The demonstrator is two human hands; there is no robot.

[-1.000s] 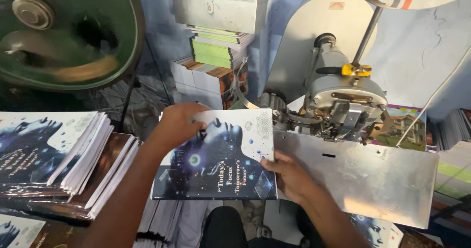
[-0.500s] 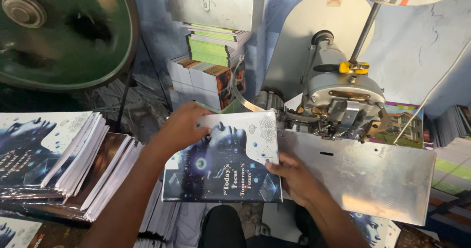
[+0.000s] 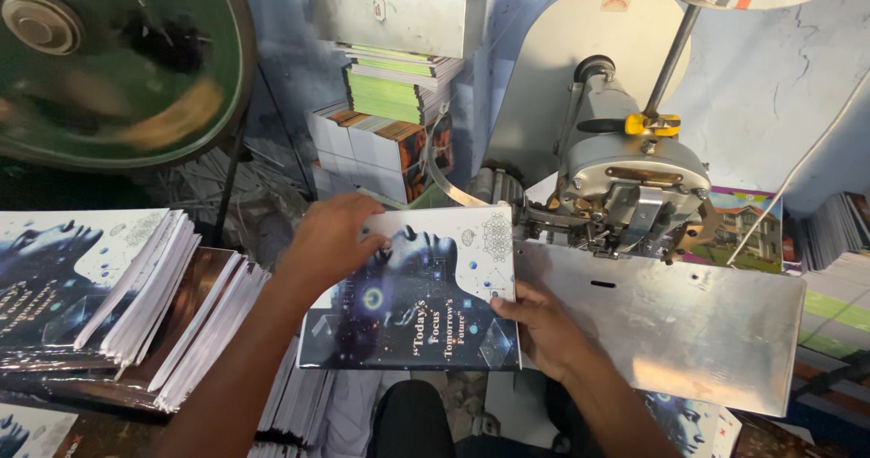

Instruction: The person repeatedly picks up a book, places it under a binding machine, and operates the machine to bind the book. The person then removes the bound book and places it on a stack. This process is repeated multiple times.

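Note:
I hold a thin booklet [image 3: 426,304] with a dark blue and white cover in both hands. My left hand [image 3: 331,241] grips its upper left corner from above. My right hand [image 3: 544,327] holds its right edge near the lower corner. The booklet's right edge meets the slanted metal plate [image 3: 689,322] of a grey stitching machine [image 3: 630,182], just left of the machine's head.
Piles of the same booklets [image 3: 118,295] lie at the left. A large green flywheel [image 3: 109,59] turns at the upper left. Stacked green and orange booklets [image 3: 390,114] stand behind, under a grey metal box [image 3: 403,14]. More stacks [image 3: 834,231] lie at the right.
Both hands have slid the booklet to the right, bringing its right edge up against the machine's plate. The cover now lies straighter.

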